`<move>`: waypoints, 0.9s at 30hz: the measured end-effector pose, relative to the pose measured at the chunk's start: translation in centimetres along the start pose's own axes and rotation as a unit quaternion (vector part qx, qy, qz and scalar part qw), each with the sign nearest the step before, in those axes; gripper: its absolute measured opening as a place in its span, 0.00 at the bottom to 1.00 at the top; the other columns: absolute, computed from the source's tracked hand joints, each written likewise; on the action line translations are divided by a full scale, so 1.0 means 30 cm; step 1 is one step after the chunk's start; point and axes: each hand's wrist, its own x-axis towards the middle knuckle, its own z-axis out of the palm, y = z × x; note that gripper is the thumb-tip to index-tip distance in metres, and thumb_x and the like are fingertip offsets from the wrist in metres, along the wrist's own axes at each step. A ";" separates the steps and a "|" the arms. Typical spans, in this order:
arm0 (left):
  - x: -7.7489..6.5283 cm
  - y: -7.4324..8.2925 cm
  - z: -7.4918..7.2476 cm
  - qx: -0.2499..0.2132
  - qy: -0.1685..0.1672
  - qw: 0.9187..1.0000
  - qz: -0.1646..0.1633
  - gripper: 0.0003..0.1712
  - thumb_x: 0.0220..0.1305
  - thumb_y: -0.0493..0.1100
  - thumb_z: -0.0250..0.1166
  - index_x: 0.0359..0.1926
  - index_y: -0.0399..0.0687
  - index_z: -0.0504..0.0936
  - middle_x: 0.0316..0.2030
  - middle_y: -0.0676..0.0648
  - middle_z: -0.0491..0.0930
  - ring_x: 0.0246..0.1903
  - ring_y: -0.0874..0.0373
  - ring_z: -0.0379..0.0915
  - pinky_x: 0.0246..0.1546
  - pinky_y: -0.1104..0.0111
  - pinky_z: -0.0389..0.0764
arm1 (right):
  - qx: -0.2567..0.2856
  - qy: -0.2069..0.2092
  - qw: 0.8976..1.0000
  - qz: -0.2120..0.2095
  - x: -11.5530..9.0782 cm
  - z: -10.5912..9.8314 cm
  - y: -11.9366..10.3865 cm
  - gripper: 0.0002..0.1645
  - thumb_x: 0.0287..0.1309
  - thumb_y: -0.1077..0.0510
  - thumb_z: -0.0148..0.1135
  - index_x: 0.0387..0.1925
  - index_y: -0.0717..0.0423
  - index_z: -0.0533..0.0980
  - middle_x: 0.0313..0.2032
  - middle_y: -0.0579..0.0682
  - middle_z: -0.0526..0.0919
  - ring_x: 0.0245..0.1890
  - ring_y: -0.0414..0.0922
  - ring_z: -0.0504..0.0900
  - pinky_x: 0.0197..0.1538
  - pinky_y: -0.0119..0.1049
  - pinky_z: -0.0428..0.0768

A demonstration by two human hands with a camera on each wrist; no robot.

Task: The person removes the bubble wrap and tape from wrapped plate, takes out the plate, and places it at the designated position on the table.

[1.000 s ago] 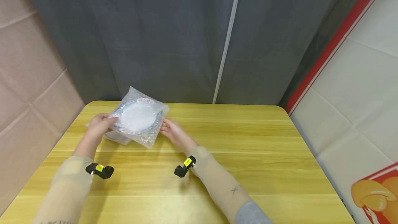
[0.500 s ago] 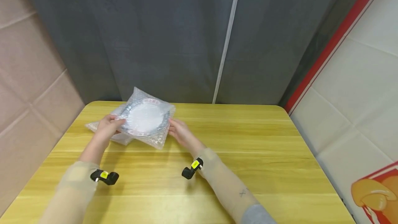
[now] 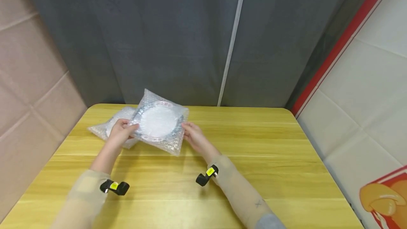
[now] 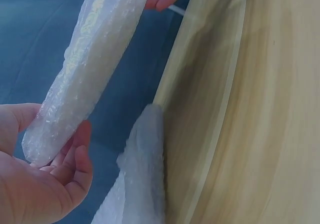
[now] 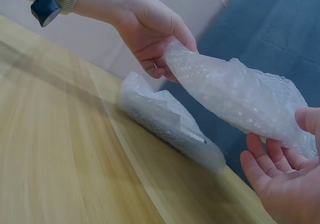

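Between my two hands, a plate in bubble wrap (image 3: 159,121) is held up over the back left of the table; it has a white centre and a patterned rim. My left hand (image 3: 121,131) pinches its left edge, thumb on top and fingers beneath. On the opposite edge, my right hand (image 3: 195,137) grips with thumb and fingers. A second bubble-wrapped package (image 3: 109,126) lies on the table under and left of the held one, partly covered by my left hand. In the right wrist view, that lower package (image 5: 165,119) rests apart from the raised plate.
The wooden table (image 3: 254,158) stretches out to the right and front. Behind it hangs a dark grey curtain (image 3: 165,38). A pale panel (image 3: 31,80) stands on the left, and a white panel with a red border (image 3: 356,98) on the right.
Both hands have moved right with the wrapped plate, holding it much as before. More of the second package on the table has come into view.
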 end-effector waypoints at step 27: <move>-0.076 0.030 0.241 -0.055 0.015 0.998 0.001 0.28 0.63 0.38 0.63 0.57 0.32 0.59 0.35 0.45 0.72 0.26 0.64 0.69 0.31 0.69 0.74 | -0.031 0.043 0.998 -0.035 -0.115 -0.199 -0.018 0.23 0.64 0.67 0.51 0.57 0.76 0.63 0.41 0.52 0.76 0.39 0.41 0.77 0.46 0.32 0.77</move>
